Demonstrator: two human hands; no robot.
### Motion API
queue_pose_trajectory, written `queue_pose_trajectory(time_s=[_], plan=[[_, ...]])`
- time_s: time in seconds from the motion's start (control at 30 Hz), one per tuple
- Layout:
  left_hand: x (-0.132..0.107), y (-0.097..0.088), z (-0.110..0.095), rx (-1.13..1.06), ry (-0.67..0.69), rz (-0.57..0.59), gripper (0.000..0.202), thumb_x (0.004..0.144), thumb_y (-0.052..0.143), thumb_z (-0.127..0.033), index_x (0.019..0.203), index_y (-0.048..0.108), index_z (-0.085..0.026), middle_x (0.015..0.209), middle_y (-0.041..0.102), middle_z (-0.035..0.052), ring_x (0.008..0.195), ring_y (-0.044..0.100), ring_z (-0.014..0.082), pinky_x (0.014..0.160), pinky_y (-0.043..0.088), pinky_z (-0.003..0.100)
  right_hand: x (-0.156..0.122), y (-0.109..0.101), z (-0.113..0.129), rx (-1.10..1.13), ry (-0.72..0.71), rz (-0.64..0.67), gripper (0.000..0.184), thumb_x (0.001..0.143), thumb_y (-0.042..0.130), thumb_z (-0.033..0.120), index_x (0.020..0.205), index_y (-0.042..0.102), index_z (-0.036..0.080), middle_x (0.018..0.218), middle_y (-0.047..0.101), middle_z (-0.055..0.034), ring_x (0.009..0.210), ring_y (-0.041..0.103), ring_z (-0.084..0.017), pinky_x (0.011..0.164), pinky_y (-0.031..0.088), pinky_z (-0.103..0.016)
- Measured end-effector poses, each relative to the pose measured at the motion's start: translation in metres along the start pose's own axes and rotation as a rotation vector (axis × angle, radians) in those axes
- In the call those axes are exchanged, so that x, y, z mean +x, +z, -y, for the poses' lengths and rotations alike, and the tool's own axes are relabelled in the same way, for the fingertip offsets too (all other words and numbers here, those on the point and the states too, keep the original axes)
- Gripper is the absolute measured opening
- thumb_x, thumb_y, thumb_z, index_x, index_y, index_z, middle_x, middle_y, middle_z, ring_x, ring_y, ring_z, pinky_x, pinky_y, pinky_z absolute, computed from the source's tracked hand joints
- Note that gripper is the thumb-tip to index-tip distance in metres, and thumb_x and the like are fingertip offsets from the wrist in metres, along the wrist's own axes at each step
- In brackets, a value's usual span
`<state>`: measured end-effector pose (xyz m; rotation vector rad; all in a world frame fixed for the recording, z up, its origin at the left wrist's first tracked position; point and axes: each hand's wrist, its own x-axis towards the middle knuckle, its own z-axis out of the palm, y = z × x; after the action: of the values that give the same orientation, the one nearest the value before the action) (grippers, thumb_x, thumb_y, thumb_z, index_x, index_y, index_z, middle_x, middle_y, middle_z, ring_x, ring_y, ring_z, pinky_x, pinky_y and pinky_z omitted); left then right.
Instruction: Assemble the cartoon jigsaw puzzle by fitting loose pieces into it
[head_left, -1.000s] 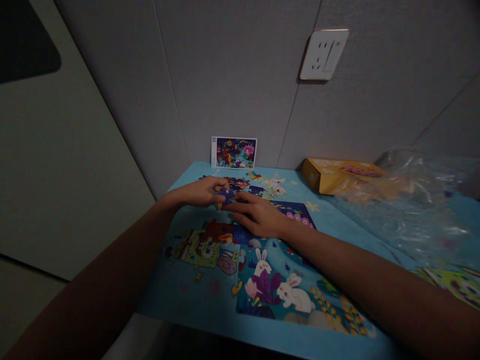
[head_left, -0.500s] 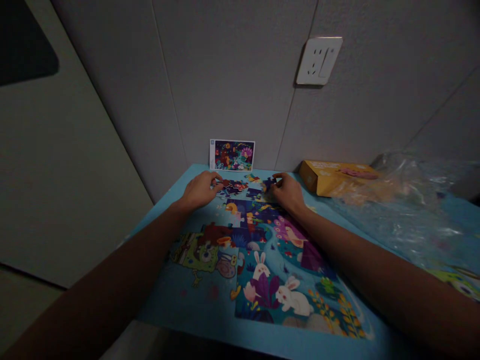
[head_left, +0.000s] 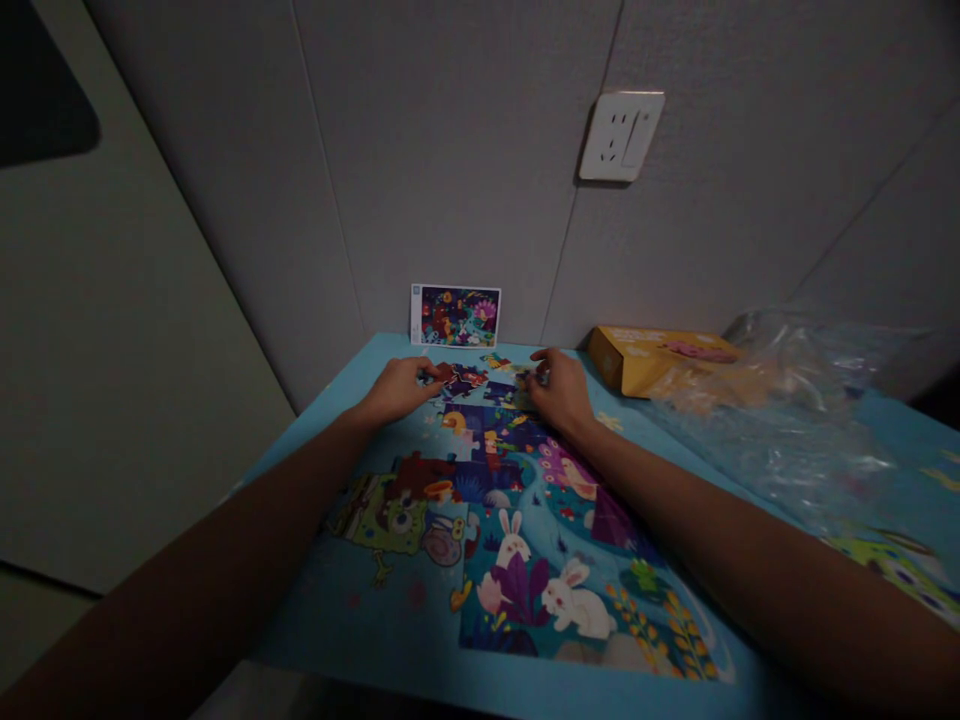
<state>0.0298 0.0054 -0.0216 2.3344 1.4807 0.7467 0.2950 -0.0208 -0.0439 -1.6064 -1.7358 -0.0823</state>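
A partly assembled jigsaw puzzle (head_left: 540, 540) with rabbits and flowers lies on a blue cartoon-printed table cover (head_left: 390, 610). My left hand (head_left: 397, 388) rests at the puzzle's far left, fingertips curled onto loose dark pieces (head_left: 459, 378). My right hand (head_left: 559, 388) lies at the far right of the same loose pieces, its fingers bent and pinching a small piece I cannot make out clearly. A reference picture card (head_left: 454, 316) leans against the wall behind the pieces.
A yellow puzzle box (head_left: 645, 358) lies at the back right by the wall. Crumpled clear plastic wrap (head_left: 795, 420) spreads over the table's right side. A wall socket (head_left: 621, 136) sits above. The table's left edge drops off beside a pale panel.
A second ago both hands met over one dark piece in the middle. They have since moved apart and further back, toward the loose pieces by the wall. More of the puzzle now shows.
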Motion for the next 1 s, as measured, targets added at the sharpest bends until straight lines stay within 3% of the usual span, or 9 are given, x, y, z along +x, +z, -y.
queue_pose_trajectory(time_s=[0.13,0.3,0.37,0.47,0.6,0.73,0.9,1.0], plan=[[-0.002,-0.002,-0.003,-0.008,0.037,-0.081,0.049,0.074,0.070,-0.031,0.120,0.061,-0.015,0.113,0.067,0.0109,0.104,0.061,0.0246,0.092,0.046,0.037,-0.001,-0.003,0.007,0.106,-0.122,0.046,0.026,0.083,0.055,0.023,0.105,0.064,0.015,0.089,0.069,-0.0084,0.086,0.057,-0.024,0.081,0.042,-0.037],[-0.010,-0.005,-0.020,0.047,0.255,-0.228,0.058,0.078,0.069,-0.028,0.132,0.051,-0.018,0.119,0.063,0.0092,0.112,0.052,0.0246,0.100,0.042,0.039,-0.007,-0.009,0.021,0.291,-0.251,0.153,0.030,0.087,0.058,0.032,0.112,0.065,0.016,0.089,0.071,-0.0068,0.081,0.059,-0.020,0.077,0.042,-0.033],[-0.014,-0.004,-0.030,0.020,0.338,-0.209,0.060,0.079,0.068,-0.025,0.135,0.048,-0.019,0.120,0.062,0.0079,0.112,0.051,0.0232,0.101,0.041,0.039,-0.009,-0.011,0.025,0.403,-0.284,0.227,0.033,0.088,0.058,0.036,0.113,0.065,0.015,0.089,0.071,-0.0061,0.078,0.059,-0.018,0.074,0.042,-0.031],[-0.018,0.000,-0.041,-0.019,0.409,-0.156,0.065,0.078,0.069,-0.023,0.139,0.045,-0.020,0.120,0.062,0.0068,0.112,0.051,0.0221,0.102,0.040,0.038,-0.009,-0.009,0.025,0.512,-0.283,0.299,0.029,0.088,0.058,0.040,0.098,0.068,0.015,0.082,0.069,-0.0035,0.072,0.057,-0.016,0.069,0.041,-0.028],[-0.020,0.003,-0.044,-0.072,0.396,-0.103,0.064,0.081,0.068,-0.026,0.141,0.044,-0.021,0.110,0.066,0.0049,0.113,0.050,0.0217,0.104,0.038,0.038,-0.005,-0.002,0.018,0.623,-0.162,0.222,0.029,0.087,0.055,0.044,0.083,0.064,0.016,0.074,0.066,-0.0018,0.068,0.056,-0.016,0.065,0.042,-0.028],[-0.019,0.003,-0.041,-0.099,0.371,-0.052,0.056,0.090,0.058,-0.031,0.143,0.043,-0.022,0.101,0.069,0.0045,0.112,0.051,0.0218,0.104,0.037,0.040,-0.004,0.000,0.016,0.729,-0.135,0.215,0.030,0.087,0.055,0.043,0.094,0.067,0.016,0.087,0.071,-0.0050,0.078,0.062,-0.019,0.073,0.047,-0.031],[-0.019,0.004,-0.042,-0.086,0.369,-0.039,0.047,0.091,0.056,-0.031,0.137,0.051,-0.025,0.108,0.066,0.0053,0.106,0.053,0.0213,0.096,0.042,0.038,-0.007,-0.007,0.023,0.632,-0.316,0.227,0.029,0.091,0.051,0.035,0.107,0.069,0.018,0.108,0.071,-0.0081,0.100,0.063,-0.021,0.091,0.045,-0.036],[-0.019,0.006,-0.044,-0.159,0.362,0.008,0.039,0.088,0.060,-0.029,0.127,0.058,-0.022,0.099,0.067,0.0050,0.102,0.058,0.0205,0.094,0.044,0.037,-0.009,-0.010,0.025,0.616,-0.309,0.243,0.030,0.091,0.053,0.034,0.112,0.068,0.018,0.097,0.071,-0.0064,0.088,0.063,-0.019,0.083,0.046,-0.034]])
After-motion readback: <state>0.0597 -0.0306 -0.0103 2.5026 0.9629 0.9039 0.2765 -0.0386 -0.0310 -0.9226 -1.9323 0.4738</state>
